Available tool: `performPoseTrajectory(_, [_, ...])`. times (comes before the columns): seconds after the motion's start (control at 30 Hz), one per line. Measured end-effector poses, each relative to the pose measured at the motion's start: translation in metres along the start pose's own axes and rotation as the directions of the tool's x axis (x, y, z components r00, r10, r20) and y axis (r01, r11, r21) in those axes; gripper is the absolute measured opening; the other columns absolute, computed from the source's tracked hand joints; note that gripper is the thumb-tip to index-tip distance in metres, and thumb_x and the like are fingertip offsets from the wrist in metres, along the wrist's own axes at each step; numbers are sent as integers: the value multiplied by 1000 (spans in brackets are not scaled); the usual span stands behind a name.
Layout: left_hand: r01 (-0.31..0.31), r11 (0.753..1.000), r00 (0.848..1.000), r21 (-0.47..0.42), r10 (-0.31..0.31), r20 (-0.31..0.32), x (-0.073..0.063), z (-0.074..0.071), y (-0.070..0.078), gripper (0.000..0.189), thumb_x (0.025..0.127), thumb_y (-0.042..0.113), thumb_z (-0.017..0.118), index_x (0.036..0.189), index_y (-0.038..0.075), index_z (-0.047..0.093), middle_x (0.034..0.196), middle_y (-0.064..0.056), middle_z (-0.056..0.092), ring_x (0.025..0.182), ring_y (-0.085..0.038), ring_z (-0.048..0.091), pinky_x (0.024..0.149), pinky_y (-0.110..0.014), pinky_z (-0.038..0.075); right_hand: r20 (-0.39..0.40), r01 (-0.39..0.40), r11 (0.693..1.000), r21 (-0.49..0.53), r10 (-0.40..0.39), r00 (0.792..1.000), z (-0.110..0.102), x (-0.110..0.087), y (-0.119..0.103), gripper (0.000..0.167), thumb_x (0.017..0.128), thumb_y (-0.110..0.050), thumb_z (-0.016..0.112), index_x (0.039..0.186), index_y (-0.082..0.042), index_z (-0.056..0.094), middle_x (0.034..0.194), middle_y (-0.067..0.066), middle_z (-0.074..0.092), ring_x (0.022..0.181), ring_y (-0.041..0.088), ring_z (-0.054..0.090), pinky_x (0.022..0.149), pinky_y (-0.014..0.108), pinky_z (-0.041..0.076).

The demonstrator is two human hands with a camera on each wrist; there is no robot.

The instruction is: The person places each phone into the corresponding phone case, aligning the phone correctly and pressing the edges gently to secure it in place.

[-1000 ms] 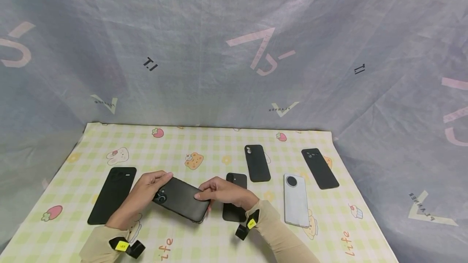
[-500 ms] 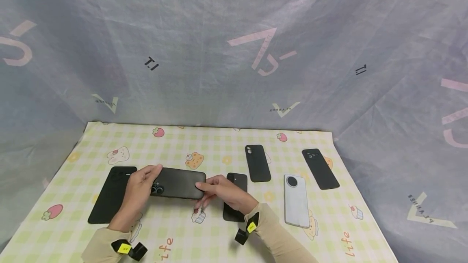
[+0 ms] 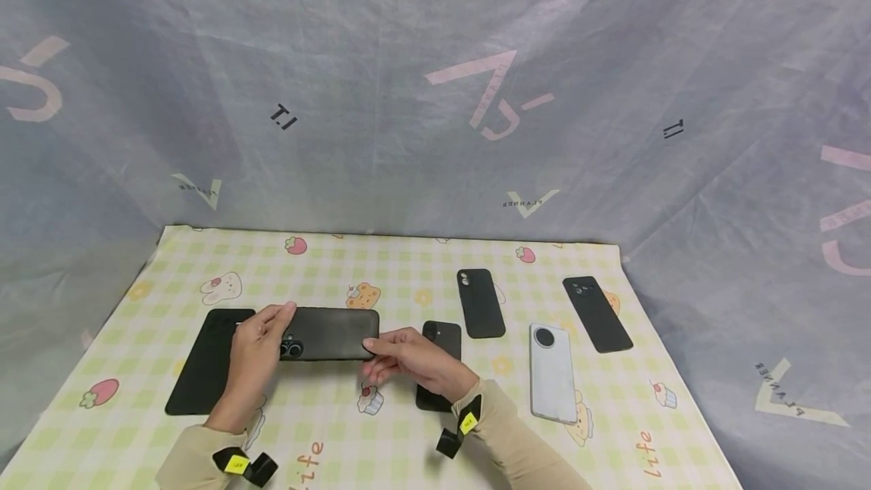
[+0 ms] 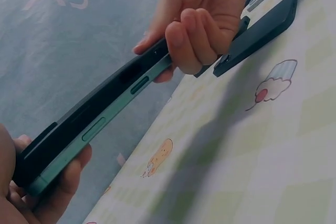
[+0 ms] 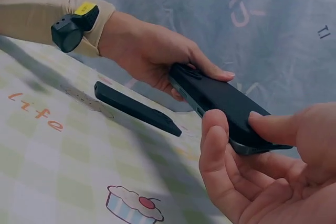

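Both hands hold a smartphone (image 4: 113, 109) with a black phone case (image 3: 333, 333) over its back, raised above the table. My left hand (image 3: 253, 350) grips the end with the camera lenses, thumb on the upper edge. The right hand (image 3: 416, 358) pinches the opposite end, thumb on the back and fingers beneath. In the left wrist view, the phone's green side with its buttons shows below the case's black edge. From the right wrist view, the right thumb (image 5: 273, 127) presses the black back near a corner.
A black phone case (image 3: 204, 369) lies at left behind the left forearm. Beneath the right hand is a dark phone-shaped piece (image 3: 432, 395). Farther right lie another black case (image 3: 481, 305), a white phone (image 3: 553, 380) and a black case (image 3: 599, 316). Grey cloth (image 3: 381, 134) hangs behind the checked table (image 3: 381, 445).
The phone has turned from slanting to nearly level and moved slightly away from me, its back tipping toward the cloth. Both hands keep hold of it.
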State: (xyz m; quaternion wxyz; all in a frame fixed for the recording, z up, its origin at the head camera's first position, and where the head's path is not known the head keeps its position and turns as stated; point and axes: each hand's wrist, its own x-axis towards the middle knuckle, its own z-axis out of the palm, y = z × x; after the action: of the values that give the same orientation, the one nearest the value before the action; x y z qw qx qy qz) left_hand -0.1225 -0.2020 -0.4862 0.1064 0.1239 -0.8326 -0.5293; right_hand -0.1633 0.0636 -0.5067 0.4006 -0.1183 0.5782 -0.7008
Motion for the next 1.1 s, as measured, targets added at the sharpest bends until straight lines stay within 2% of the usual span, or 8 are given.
performPoseTrajectory(0.37, [15, 1000, 1000, 2, -15, 7, 2, 0, 1, 51, 110, 52, 57, 121, 7, 78, 62, 5, 37, 65, -16, 39, 60, -33, 32, -8, -17, 999, 45, 17, 1000, 0, -1, -3, 18, 111, -11, 60, 97, -10, 71, 83, 0, 77, 70, 5, 71, 69, 20, 59])
performPoseTrajectory(0.73, [13, 1000, 1000, -16, -13, 15, 2, 1, 1, 49, 111, 50, 58, 119, 6, 77, 60, 4, 36, 57, -16, 37, 54, -33, 32, -20, -31, 998, 60, 33, 999, 2, -2, -5, 18, 110, -7, 60, 98, -9, 73, 81, 0, 77, 66, 4, 70, 67, 18, 59])
performPoseTrajectory(1.1, [-2, 1000, 1000, -17, 2, 25, 1, -1, 2, 50, 110, 51, 58, 121, 6, 77, 60, 4, 37, 58, -16, 38, 54, -33, 32, -21, -42, 998, 49, 43, 999, 2, -2, -6, 18, 110, -6, 60, 97, -8, 73, 80, 1, 76, 65, 4, 70, 66, 18, 59])
